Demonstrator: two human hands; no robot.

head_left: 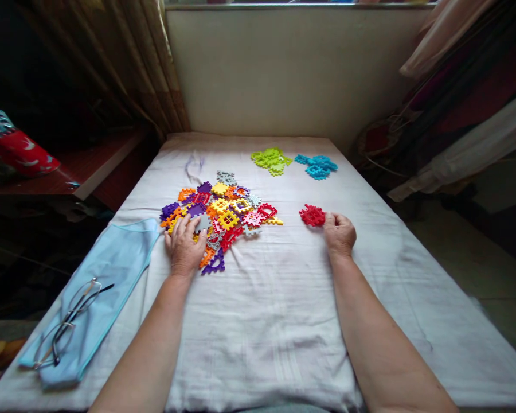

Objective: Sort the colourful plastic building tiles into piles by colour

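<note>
My left hand (184,245) rests on the near left side of a mixed pile of plastic interlocking pieces (227,219), its fingers apart over a grey one and some yellow ones. Orange, purple, red, yellow and grey pieces with notched edges overlap in the pile. To the right, my right hand (340,232) is closed in a pinch at the edge of the red interlocking pieces (312,215), which form a small heap on the sheet. Its fingertips are partly hidden, so how many pieces it grips cannot be seen.
Lime-green pieces (271,161) and blue pieces (317,166) lie in separate heaps farther back on the white sheet (275,321). At left, eyeglasses (71,318) sit on a light blue cloth (107,287). A red patterned container (21,149) stands on the side table.
</note>
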